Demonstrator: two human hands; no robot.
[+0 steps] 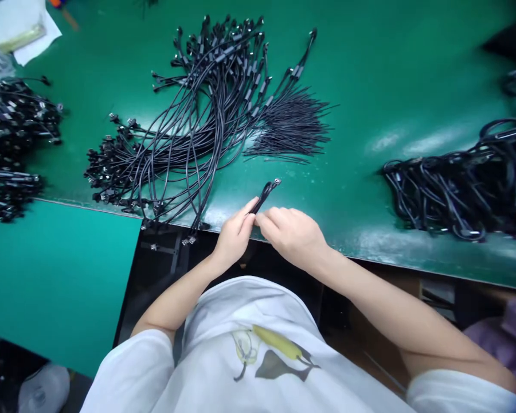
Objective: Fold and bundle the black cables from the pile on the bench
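Note:
Both hands meet at the near edge of a green table (370,86). My left hand (234,235) and my right hand (290,235) are both closed in a pinch on one short black cable (266,192). Its metal connector end sticks up and away from my fingertips. Just beyond, a large fanned bundle of black cables (198,126) with connectors lies on the table, some ends hanging over the near edge.
Another heap of black cables (460,183) lies at the right, and a further pile (12,137) at the far left. White paper and plastic bags (21,26) sit at the top left corner. A lower green surface (60,281) lies to my left.

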